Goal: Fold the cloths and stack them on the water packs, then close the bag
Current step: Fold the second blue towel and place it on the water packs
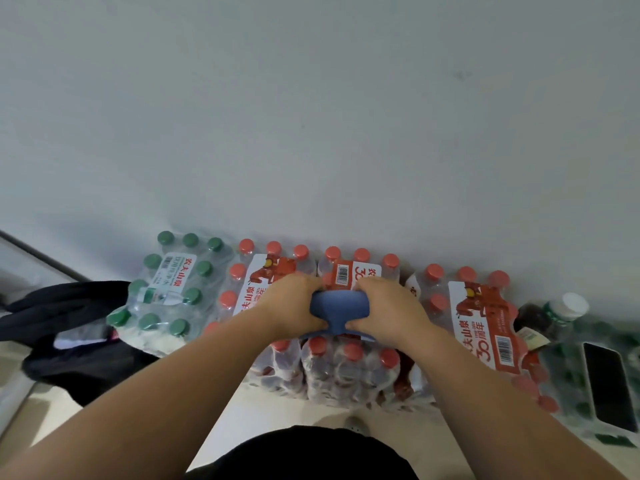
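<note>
Your forearms reach forward to where your left hand (294,303) and right hand (384,306) sit close together, each gripping one end of the blue cloth (341,308) bunched between them. It rests on the red-capped water packs (346,365) directly beneath your hands. Left of your left hand are a green-capped pack (166,289) and the black bag (69,323); a phone (606,386) lies well right of your right hand.

1 head-worn wide-angle view, looking forward and steeply down along both forearms. Range is close: the left hand (291,303) and right hand (388,306) meet at frame centre over the water packs (485,327), with the wall (311,116) filling the upper frame and the floor (270,414) below.
</note>
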